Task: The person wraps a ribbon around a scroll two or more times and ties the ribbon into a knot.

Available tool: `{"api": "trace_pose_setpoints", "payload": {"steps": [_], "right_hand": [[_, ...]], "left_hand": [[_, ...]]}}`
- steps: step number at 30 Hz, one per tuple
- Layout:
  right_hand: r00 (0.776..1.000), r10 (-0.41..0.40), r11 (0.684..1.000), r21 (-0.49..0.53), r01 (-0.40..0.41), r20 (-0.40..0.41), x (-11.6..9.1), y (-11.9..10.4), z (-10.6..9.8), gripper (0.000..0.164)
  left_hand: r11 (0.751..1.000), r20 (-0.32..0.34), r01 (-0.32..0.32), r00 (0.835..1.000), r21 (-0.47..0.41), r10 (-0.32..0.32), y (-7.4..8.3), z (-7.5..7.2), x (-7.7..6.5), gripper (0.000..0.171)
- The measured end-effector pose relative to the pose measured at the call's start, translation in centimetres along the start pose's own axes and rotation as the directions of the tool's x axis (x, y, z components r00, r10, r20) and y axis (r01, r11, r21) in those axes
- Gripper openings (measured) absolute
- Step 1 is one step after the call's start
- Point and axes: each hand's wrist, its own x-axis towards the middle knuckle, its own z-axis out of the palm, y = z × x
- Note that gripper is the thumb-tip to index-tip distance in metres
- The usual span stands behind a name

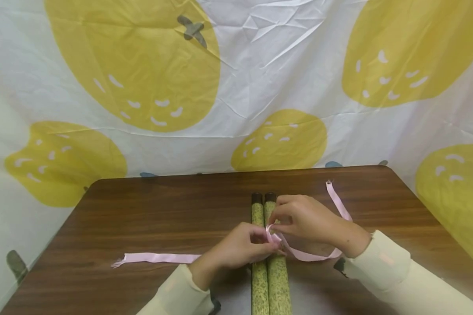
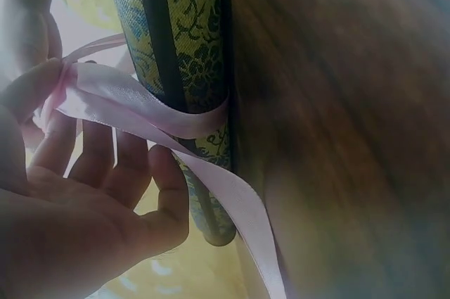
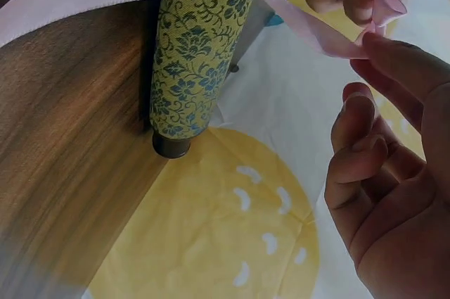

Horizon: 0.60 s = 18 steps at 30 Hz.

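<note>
Two long rolls, covered in yellow-green cloth with dark blue floral patterning and dark end caps, lie side by side on the table, like a rolled scroll. A pink ribbon wraps around them. My left hand pinches the ribbon between thumb and fingers above the rolls. With thumb and fingertips, my right hand pinches a ribbon bend just beside the left fingertips. In the left wrist view, ribbon strands gather at the left thumb. One ribbon length runs taut to the right thumb in the right wrist view.
The brown wooden table has rounded far corners. One frayed ribbon end lies at left, the other near the back right. A white cloth with yellow fruit prints hangs behind and beside the table.
</note>
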Motion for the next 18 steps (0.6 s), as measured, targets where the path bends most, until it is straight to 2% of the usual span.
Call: {"api": "trace_pose_setpoints", "payload": {"steps": [11, 15, 18], "right_hand": [[0.995, 0.087, 0.987, 0.14, -0.079, -0.049, -1.9, -0.7, 0.2, 0.008], [0.993, 0.111, 0.975, 0.2, -0.102, -0.035, -2.2, -1.0, 0.7, 0.008], [0.992, 0.123, 0.966, 0.229, -0.12, 0.0, -2.4, -1.3, 1.3, 0.008]], "left_hand": [[0.999, -0.006, 0.007, 1.0, 0.033, -0.006, 0.0, -0.1, 0.1, 0.013], [0.998, -0.018, -0.01, 1.0, 0.07, 0.011, 1.4, -0.2, -0.3, 0.014], [0.999, -0.004, -0.007, 1.0, 0.033, 0.007, 2.4, -0.2, -0.7, 0.015]]}}
